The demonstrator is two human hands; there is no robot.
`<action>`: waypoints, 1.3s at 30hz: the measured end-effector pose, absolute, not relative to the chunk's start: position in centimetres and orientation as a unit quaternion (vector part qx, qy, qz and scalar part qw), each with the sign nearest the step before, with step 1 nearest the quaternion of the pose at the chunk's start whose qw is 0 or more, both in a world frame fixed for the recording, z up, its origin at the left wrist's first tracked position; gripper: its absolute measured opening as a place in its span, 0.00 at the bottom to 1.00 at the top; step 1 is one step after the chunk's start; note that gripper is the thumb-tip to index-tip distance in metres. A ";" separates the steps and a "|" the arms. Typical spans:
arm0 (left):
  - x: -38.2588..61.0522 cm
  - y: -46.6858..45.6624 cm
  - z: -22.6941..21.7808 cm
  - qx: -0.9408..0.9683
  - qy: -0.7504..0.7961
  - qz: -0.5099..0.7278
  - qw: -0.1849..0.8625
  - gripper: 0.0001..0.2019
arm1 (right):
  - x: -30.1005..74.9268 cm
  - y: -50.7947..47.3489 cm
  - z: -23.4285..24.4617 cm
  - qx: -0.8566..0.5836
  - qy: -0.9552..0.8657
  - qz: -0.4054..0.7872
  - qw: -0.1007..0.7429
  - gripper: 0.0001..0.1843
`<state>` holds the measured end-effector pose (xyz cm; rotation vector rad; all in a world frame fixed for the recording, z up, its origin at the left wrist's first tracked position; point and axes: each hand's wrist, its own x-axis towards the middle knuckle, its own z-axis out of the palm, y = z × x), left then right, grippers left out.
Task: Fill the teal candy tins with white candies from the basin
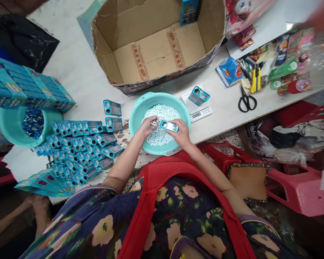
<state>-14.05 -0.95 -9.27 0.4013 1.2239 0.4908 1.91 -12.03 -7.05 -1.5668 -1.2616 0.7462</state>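
Observation:
A teal basin at the table's near edge holds a heap of small white candies. My left hand is over the heap, fingers pinched on a few candies. My right hand grips a small blue tin, held open above the basin, right next to my left fingers. Another blue tin rests on a white scale just behind the basin.
Several filled blue tins lie in rows at left, beside a teal tub and stacked blue cartons. A large open cardboard box sits behind. Scissors, cutters and packets lie at right; red stools stand below.

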 end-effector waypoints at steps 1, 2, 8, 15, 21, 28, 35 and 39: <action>-14.2 -0.8 -9.2 0.197 0.570 0.220 0.766 0.06 | 1.8 -11.8 -7.3 -0.640 -0.519 0.311 0.473 0.18; -14.3 -0.6 -9.1 0.211 0.574 0.217 0.761 0.07 | 1.7 -11.7 -7.4 -0.638 -0.521 0.316 0.471 0.18; -13.9 1.5 -6.5 0.338 0.557 0.128 0.748 0.07 | 2.0 -13.0 -5.7 -0.633 -0.497 0.340 0.487 0.19; -6.0 5.6 -2.8 0.539 0.443 0.074 0.712 0.10 | 4.4 -16.9 -2.9 -0.655 -0.460 0.310 0.514 0.21; 2.6 8.3 -1.9 0.840 0.339 0.006 0.423 0.09 | 6.7 -18.6 -3.2 -0.695 -0.397 0.282 0.529 0.19; 5.6 8.9 -2.0 0.911 0.297 -0.111 0.263 0.16 | 8.1 -19.1 -3.4 -0.717 -0.371 0.262 0.528 0.19; 5.1 9.6 -3.2 0.810 0.340 0.020 0.478 0.07 | 8.5 -19.0 -2.8 -0.717 -0.366 0.261 0.533 0.19; 2.1 8.9 -2.3 0.560 0.428 0.093 0.703 0.10 | 8.7 -19.7 -2.6 -0.724 -0.364 0.251 0.529 0.20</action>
